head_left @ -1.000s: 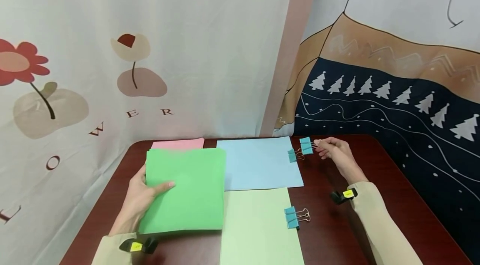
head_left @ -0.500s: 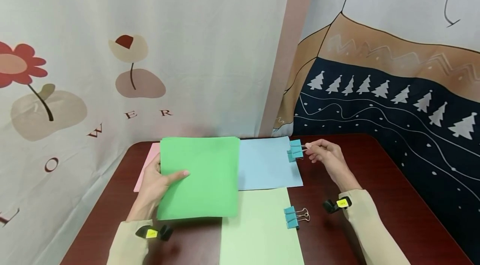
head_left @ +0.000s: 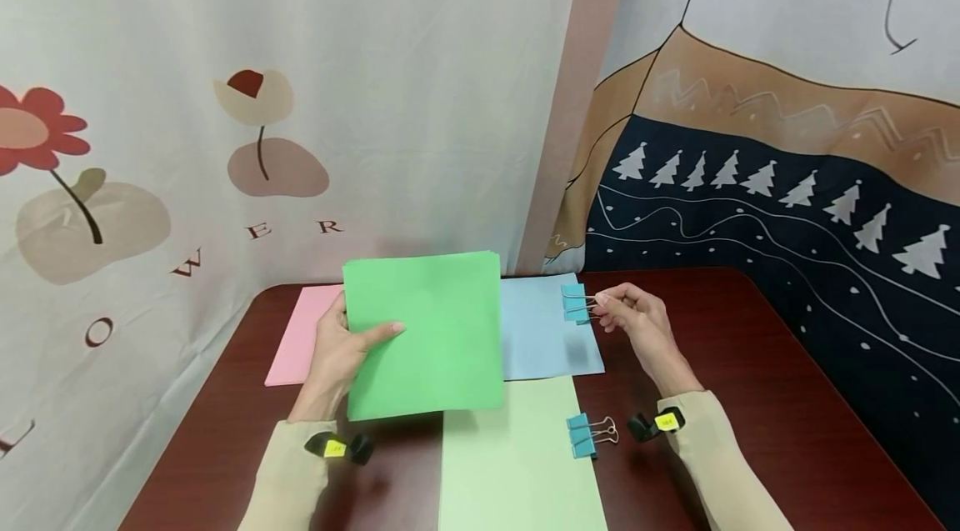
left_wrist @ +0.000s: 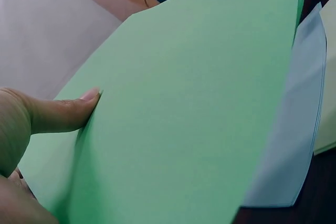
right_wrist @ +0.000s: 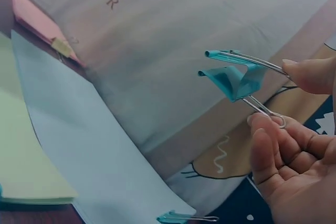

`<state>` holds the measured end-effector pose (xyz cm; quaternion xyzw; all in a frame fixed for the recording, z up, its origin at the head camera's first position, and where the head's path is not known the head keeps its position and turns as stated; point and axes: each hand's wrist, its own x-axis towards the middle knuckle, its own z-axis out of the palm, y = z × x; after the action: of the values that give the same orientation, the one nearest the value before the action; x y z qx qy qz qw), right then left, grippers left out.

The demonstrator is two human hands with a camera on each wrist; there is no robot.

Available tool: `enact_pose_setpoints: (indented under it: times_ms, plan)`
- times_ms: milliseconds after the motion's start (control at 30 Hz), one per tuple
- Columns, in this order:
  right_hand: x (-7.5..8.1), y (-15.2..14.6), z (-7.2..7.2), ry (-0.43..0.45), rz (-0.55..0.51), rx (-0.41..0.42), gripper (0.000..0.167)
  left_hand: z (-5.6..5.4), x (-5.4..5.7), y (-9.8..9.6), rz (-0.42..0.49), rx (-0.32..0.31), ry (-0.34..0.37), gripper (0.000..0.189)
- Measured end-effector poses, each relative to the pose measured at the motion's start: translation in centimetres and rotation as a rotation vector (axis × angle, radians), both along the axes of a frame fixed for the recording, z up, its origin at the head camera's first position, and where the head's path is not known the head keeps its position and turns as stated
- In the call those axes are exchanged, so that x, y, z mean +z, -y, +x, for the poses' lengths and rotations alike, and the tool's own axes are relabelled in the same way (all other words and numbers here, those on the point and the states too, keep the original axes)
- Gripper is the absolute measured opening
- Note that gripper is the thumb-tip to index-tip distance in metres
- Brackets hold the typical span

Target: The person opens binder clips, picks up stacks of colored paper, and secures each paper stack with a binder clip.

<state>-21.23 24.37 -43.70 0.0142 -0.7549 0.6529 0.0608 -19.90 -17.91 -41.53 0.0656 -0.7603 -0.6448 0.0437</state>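
My left hand (head_left: 333, 356) holds a stack of bright green paper (head_left: 431, 335) above the table, thumb on the front face and fingers behind. To its right, my right hand (head_left: 641, 331) pinches a teal binder clip (right_wrist: 252, 80) by its wire handles. In the right wrist view the clip's mouth is spread, with nothing in it, and faces the green stack's edge. Below lies a light blue paper stack (head_left: 543, 339), with another teal clip (right_wrist: 173, 217) at its edge, mostly behind the held clip in the head view.
A light green paper stack (head_left: 517, 464) lies in front, with a teal clip (head_left: 581, 435) on its right edge. At the back left is a pink stack (head_left: 296, 343) bearing a gold-coloured clip (right_wrist: 61, 47). A printed curtain (head_left: 420, 97) hangs behind the dark table (head_left: 720, 331).
My left hand has carried the green stack right and upward, uncovering the pink stack. The right hand has moved left with the binder clip, narrowing the gap between them.
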Motion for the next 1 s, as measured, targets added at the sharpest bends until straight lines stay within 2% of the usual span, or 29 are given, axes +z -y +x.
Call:
enact_pose_setpoints:
  times_ms: [267,500,667,1000]
  plan:
    - [-0.5,1.6,0.7,-0.055,-0.065,0.028,0.031,-0.8,-0.8,-1.5,0.101,-0.001,0.014,0.072]
    - [-0.5,2.8,1.1,-0.037,-0.099,0.064,0.020,-0.7,-1.3,-2.4,0.099,-0.010,0.034,0.073]
    - [-0.5,3.5,1.4,-0.028,-0.134,0.063,0.022,-0.7,-1.4,-2.9,0.089,-0.016,0.024,0.073]
    - [-0.7,4.2,1.8,-0.058,-0.161,0.137,0.014,-0.7,-1.5,-3.6,0.096,-0.038,0.020,0.075]
